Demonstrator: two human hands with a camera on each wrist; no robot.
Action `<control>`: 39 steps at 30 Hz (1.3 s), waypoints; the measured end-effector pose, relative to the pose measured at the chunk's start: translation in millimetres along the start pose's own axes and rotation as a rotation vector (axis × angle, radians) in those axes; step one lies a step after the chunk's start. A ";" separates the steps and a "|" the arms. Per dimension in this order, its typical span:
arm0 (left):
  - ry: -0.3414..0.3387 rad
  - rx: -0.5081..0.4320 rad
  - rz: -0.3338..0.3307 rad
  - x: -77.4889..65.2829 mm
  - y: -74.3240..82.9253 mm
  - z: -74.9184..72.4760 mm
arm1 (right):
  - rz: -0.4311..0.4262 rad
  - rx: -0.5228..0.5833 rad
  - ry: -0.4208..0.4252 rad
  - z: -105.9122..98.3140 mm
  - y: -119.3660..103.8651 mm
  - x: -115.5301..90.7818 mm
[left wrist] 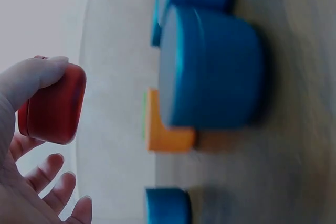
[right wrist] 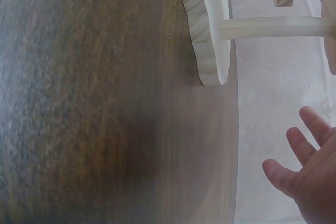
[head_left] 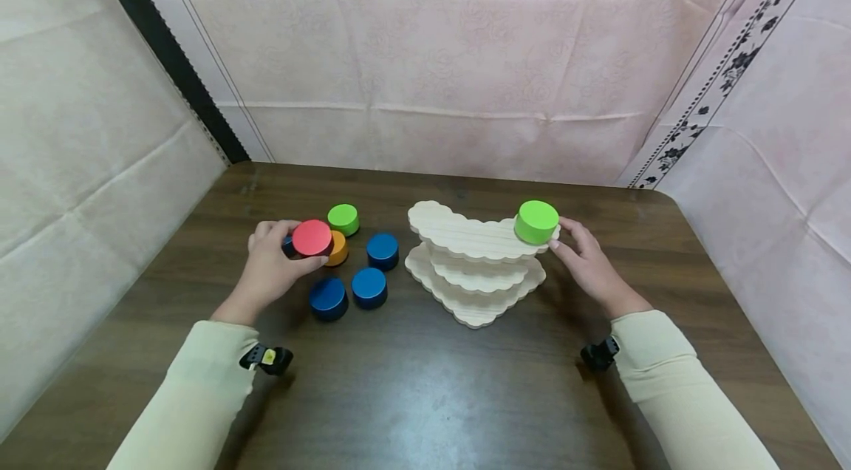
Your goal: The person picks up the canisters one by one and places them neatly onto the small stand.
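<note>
My left hand (head_left: 269, 256) pinches a round red tin (head_left: 312, 237) between thumb and fingers, over the table's left side. The red tin (left wrist: 58, 106) also shows in the left wrist view, its other fingers spread. Right of centre stands a tiered pale wooden stand (head_left: 468, 233) with scalloped edges. A green tin (head_left: 537, 222) sits on the right end of its top tier. Beside that end is my right hand (head_left: 588, 263), thumb and index finger by the tin and tier edge. The right wrist view shows its other fingers extended; contact there is unclear.
Several blue tins (head_left: 368, 287), an orange tin (head_left: 337, 248) and another green tin (head_left: 343, 219) stand on the brown table (head_left: 399, 396) near my left hand. One blue tin is partly hidden behind that hand. Pale cloth (head_left: 432, 71) borders the table's back and sides.
</note>
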State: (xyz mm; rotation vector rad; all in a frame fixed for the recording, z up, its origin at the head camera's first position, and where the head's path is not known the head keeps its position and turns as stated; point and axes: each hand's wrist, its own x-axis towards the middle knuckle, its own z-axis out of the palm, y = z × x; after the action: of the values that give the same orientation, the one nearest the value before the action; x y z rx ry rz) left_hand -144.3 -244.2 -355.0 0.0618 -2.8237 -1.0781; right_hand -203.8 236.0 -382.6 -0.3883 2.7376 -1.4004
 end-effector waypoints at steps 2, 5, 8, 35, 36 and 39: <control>0.013 -0.014 0.014 0.4 8.1 2.7 | 0.003 0.000 -0.002 0.2 0.4 0.1; 0.021 -0.035 0.009 1.2 21.5 7.2 | 0.003 0.000 -0.002 0.5 0.4 0.0; 0.028 -0.058 0.008 2.1 34.3 12.2 | -0.007 0.000 0.005 1.0 -0.5 -0.6; -0.016 -0.164 0.080 13.1 117.8 64.4 | -0.032 0.021 0.023 2.9 1.1 1.3; -0.016 -0.162 0.084 13.7 120.1 66.6 | -0.030 0.022 0.024 3.0 1.3 1.3; -0.019 -0.143 0.096 14.8 127.3 72.5 | -0.027 0.026 0.026 3.1 1.8 1.2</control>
State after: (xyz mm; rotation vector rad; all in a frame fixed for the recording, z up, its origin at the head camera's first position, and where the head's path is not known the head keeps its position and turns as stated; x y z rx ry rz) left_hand -167.4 -102.5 -322.3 -0.0965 -2.7254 -1.2606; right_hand -204.9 234.2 -385.8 -0.4105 2.7421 -1.4556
